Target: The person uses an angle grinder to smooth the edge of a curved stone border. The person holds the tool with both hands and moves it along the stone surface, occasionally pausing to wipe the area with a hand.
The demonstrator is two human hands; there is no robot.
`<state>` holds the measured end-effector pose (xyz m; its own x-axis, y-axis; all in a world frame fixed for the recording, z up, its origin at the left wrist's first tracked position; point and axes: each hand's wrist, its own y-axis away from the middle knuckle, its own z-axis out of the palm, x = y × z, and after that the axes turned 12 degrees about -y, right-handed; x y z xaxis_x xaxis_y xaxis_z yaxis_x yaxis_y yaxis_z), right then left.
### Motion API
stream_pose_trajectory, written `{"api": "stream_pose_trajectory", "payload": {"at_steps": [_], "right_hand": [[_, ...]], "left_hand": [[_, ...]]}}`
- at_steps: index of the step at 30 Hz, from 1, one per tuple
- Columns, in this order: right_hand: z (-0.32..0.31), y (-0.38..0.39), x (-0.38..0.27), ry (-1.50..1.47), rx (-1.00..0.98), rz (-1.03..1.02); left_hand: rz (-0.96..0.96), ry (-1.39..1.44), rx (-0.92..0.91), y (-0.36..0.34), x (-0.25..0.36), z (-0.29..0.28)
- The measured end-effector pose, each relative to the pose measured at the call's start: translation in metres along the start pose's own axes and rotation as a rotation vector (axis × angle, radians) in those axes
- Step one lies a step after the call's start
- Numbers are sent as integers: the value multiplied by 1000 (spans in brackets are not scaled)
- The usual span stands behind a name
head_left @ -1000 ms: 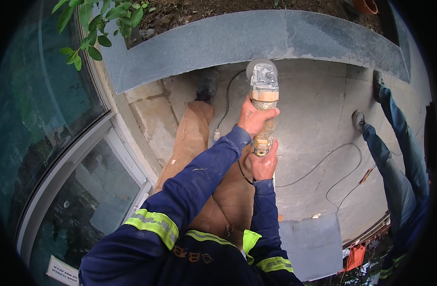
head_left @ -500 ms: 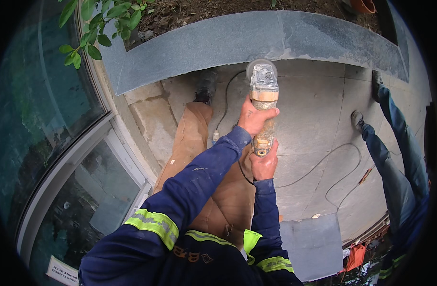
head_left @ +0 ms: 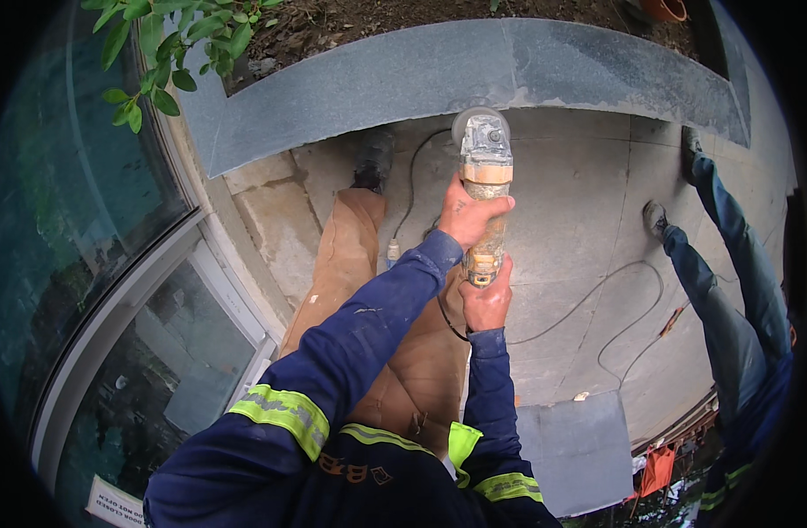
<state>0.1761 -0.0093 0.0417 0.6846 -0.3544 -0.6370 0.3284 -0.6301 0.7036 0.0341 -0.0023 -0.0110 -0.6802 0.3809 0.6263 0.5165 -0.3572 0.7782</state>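
Ledge [head_left: 403, 75] ahead of grinder [head_left: 488, 172], window [head_left: 77, 185] left, co-worker [head_left: 725, 330] right

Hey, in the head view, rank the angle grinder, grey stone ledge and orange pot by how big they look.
Largest to smallest, by visible area:
1. Grey stone ledge
2. Angle grinder, partly covered by hands
3. Orange pot, cut off by the top edge

Leaves [head_left: 165, 103] and the grey ledge [head_left: 377, 79] have shifted slightly leftward in view.

The left hand [head_left: 471, 216] curls in a grip, thumb pointing right, its forearm [head_left: 368, 304] slanting forward across the body; the right hand [head_left: 488, 302], also curled, grips closer to the torso [head_left: 386, 493].
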Motion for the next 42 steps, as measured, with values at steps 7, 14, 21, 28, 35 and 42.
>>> {"api": "stream_pose_trajectory", "payload": {"at_steps": [7, 14, 21, 28, 35, 42], "right_hand": [[2, -6, -6, 12, 10, -28], [0, -1, 0, 9, 20, -4], [3, -4, -3, -8, 1, -28], [2, -2, -7, -31, 27, 27], [5, -3, -8, -18, 26, -7], [2, 1, -3, -10, 49, 54]], "left_hand": [[44, -9, -32, -7, 8, -1], [5, -30, -1, -4, -2, 3], [20, -22, -26, -4, 7, -1], [10, -84, -21, -7, 8, 5], [5, -82, -30, -8, 11, 1], [1, -92, -20, -5, 5, 5]]}}
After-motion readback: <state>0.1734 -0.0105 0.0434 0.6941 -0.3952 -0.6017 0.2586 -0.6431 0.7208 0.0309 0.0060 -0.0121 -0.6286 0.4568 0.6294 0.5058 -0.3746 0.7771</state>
